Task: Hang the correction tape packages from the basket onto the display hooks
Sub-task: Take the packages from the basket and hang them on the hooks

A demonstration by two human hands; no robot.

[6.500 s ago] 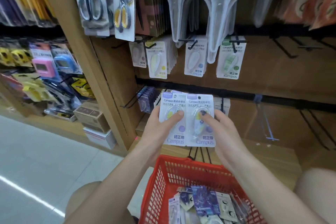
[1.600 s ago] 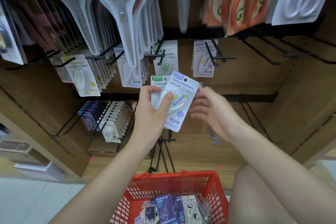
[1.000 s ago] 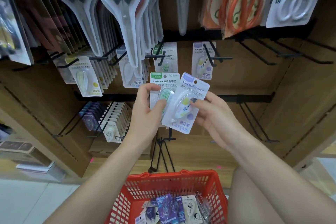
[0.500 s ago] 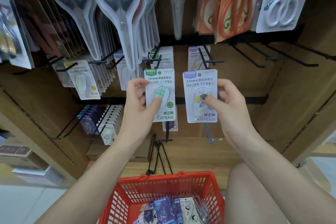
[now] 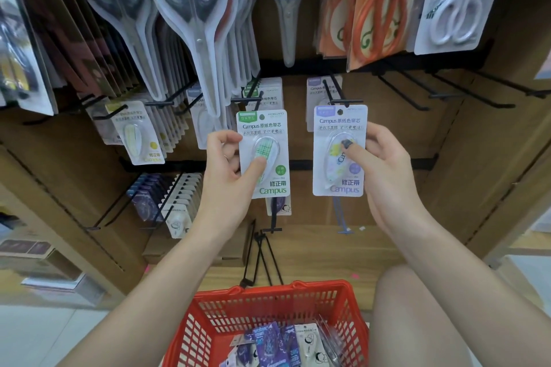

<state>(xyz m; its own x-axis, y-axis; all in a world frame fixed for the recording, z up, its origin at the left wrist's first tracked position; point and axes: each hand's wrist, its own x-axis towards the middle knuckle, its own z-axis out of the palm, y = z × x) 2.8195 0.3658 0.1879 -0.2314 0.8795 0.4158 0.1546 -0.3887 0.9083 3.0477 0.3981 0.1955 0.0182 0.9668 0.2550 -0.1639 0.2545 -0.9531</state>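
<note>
Hands (image 5: 226,170) (image 5: 384,167) on packages (image 5: 264,155) (image 5: 340,152), apart

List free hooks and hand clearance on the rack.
Free: bare black hooks right of the purple-label stack, under the orange and white scissors; open board beneath. Crowded: left hooks packed with yellow-dot packs under hanging grey scissors.

Both forearms are bare, with no sleeve in view. The left hand (image 5: 222,176) wears a thin ring on one finger, just below the knuckle. The right hand (image 5: 384,170) has dark polish on the thumbnail, at the thumb's tip. A bare knee shows.
</note>
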